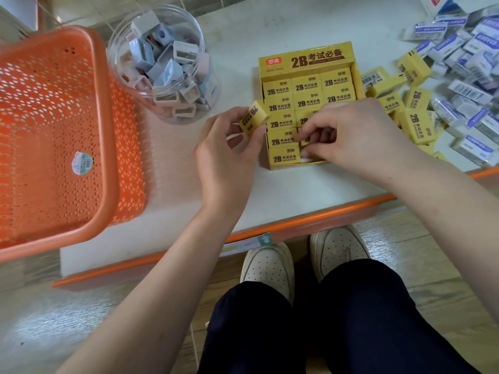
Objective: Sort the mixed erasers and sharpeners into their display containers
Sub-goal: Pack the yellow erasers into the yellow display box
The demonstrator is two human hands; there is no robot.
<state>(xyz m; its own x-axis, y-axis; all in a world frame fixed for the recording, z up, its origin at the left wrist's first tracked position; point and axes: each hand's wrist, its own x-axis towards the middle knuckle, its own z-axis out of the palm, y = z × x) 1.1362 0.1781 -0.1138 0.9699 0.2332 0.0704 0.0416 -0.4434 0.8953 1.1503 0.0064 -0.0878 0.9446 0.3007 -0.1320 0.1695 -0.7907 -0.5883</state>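
While the fingers of my left hand (229, 153) clamp one yellow eraser (253, 122) beside the display box (305, 60), my right hand (351, 133) pinches a second eraser (306, 140) into its near row. The box looks nearly full, yet many loose erasers (417, 122) lie heaped to its right, unsorted.

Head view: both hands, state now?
Left hand: holds a yellow rectangular 2B eraser.
Right hand: pinches another yellow eraser inside the yellow cardboard display box.

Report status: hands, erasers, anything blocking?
Left hand grips spare eraser. Right hand pinches second eraser into display box. Loose pile beside box, nothing blocking.
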